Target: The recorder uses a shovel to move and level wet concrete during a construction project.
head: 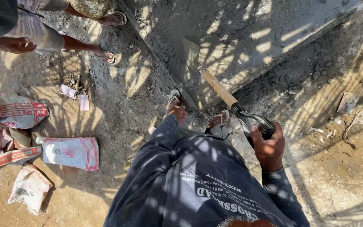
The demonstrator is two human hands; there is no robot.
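Wooden in its shaft and metal at both ends, the shovel point(217, 86) was laid on a diagonal, its long axis run from the handle loop at centre right up and leftward to the blade point(190, 52) in the upper middle of the frame. The loop was clasped by the right hand point(269, 145), whose fingers were wrapped closed around the grip bar, so the whole tool was stretched away from that hand toward the upper left. The blade tip was rested on the grey wet cement point(248, 33) of the slab, close to its left edge. The left hand point(177, 112) was held lower and further left, near the sandalled feet point(217, 119), apart from the shaft; its fingers were curled, but whether anything was gripped could not be told. Of the two hands, the right was the only one touching the tool. Emptied cement sacks point(70, 152) were strewn over the dirt at the left, and another person's legs point(78, 44) were seen at the upper left.
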